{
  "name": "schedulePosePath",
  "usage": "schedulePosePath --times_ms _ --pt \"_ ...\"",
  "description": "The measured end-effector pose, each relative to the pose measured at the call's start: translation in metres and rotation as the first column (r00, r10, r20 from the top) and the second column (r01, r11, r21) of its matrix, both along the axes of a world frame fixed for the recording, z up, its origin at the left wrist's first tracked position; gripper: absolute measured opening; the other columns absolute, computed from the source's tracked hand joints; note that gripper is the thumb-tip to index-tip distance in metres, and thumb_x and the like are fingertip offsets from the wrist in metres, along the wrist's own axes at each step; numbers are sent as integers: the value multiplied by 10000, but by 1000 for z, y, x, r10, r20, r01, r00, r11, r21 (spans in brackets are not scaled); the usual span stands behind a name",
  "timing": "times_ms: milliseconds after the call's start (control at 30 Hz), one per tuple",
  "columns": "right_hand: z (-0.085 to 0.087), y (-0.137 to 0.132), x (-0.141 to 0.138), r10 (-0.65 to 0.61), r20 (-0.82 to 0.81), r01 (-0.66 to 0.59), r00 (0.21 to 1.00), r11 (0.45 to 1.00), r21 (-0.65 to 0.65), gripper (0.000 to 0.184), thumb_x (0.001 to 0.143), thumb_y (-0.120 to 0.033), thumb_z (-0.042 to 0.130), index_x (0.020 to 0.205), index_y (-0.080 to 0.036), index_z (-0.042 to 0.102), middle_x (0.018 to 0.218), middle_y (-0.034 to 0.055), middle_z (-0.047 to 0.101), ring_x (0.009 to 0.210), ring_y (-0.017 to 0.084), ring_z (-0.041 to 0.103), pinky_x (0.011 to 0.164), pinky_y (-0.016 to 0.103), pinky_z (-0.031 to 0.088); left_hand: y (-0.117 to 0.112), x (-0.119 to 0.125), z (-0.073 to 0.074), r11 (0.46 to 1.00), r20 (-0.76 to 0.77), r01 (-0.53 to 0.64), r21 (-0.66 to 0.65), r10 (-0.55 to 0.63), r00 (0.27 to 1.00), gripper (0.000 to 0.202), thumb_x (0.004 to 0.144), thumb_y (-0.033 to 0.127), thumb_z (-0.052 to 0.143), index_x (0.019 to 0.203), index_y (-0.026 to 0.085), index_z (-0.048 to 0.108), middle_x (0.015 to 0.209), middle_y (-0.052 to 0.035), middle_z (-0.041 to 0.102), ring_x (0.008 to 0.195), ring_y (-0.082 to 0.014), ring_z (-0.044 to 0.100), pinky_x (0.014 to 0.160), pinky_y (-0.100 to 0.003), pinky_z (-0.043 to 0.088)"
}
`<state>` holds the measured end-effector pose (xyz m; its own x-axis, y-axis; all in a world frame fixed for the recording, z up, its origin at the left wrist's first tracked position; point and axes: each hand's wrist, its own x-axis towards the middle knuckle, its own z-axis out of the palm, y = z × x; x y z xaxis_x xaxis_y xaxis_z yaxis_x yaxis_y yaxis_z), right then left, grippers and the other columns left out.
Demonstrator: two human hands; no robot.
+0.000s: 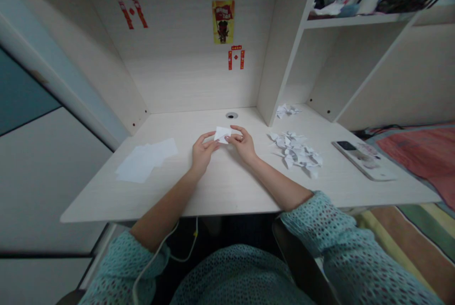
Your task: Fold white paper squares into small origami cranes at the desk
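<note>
Between my two hands, a little above the desk, is a small folded piece of white paper. My left hand pinches its left edge between thumb and fingers. On the opposite side, my right hand, with a ring on one finger, grips the paper's right edge. To the left lies a spread of flat white paper sheets. A pile of folded white paper pieces rests to the right, and a few more folded pieces sit farther back by the shelf divider.
The white desk has a round cable hole at the back. A phone in a patterned case lies on the right. Shelf panels rise behind the pile. A white cable hangs beside my left forearm.
</note>
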<state>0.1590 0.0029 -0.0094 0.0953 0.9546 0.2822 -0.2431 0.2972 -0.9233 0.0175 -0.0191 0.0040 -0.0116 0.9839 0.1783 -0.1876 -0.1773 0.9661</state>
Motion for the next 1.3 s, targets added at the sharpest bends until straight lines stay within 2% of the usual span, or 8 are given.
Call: schedulePosePath --times_ms 367,500,600,700,800,967,1133,1300 --pt "-9 14 1 107 -25 -108 994 993 -44 379 548 -395 727 861 -192 665 738 10 692 673 152 611 718 310 490 9 -7 -6 1000 -47 5 11 -5 999 584 673 312 711 1202 148 526 848 -83 712 799 -184 672 823 -332 507" --pt "-6 13 5 40 8 -40 999 997 -62 347 654 -443 631 903 -208 686 773 9 666 671 128 571 621 251 453 7 -9 -4 994 -163 -40 100 56 985 536 722 309 667 1221 171 527 895 -85 709 836 -196 670 804 -314 505" --pt "-2 10 7 -14 115 20 993 998 -54 375 679 -478 626 929 -206 688 633 -17 596 578 106 501 514 218 384 0 -10 0 977 -298 -81 199 139 945 460 764 291 628 1212 218 552 941 -70 705 871 -195 665 816 -300 493" --pt "0 6 5 22 176 -18 984 1000 -24 402 654 -464 676 957 -201 674 458 -73 460 468 91 419 485 222 353 -7 -10 5 957 -445 -96 274 214 869 377 806 275 581 1183 276 583 974 -41 703 923 -202 653 851 -308 467" --pt "0 4 2 58 126 -57 990 998 -16 359 643 -448 691 900 -199 666 493 -57 527 493 103 484 546 242 410 -10 -10 7 950 -499 -99 297 243 832 341 821 265 566 1158 304 601 994 -27 700 973 -213 637 890 -326 443" --pt "2 4 3 24 93 -30 995 997 70 233 638 -381 694 781 -199 664 739 18 672 705 150 610 736 290 466 -5 -11 8 957 -417 -121 265 227 880 384 761 231 645 1139 289 608 1123 -44 652 981 -211 635 894 -327 451" --pt "1 5 6 -2 173 -19 985 993 119 143 652 -313 672 742 -201 671 800 23 680 754 159 617 776 299 465 -6 -9 10 975 -391 -52 215 135 910 497 724 247 686 1206 297 571 991 -36 685 872 -190 657 842 -312 482" --pt "0 5 6 50 202 -77 978 989 128 115 678 -270 638 765 -201 668 800 21 684 765 165 634 789 311 471 -9 -9 15 966 -400 -47 253 148 905 521 727 240 679 1229 310 560 960 -11 696 875 -171 655 884 -295 461"
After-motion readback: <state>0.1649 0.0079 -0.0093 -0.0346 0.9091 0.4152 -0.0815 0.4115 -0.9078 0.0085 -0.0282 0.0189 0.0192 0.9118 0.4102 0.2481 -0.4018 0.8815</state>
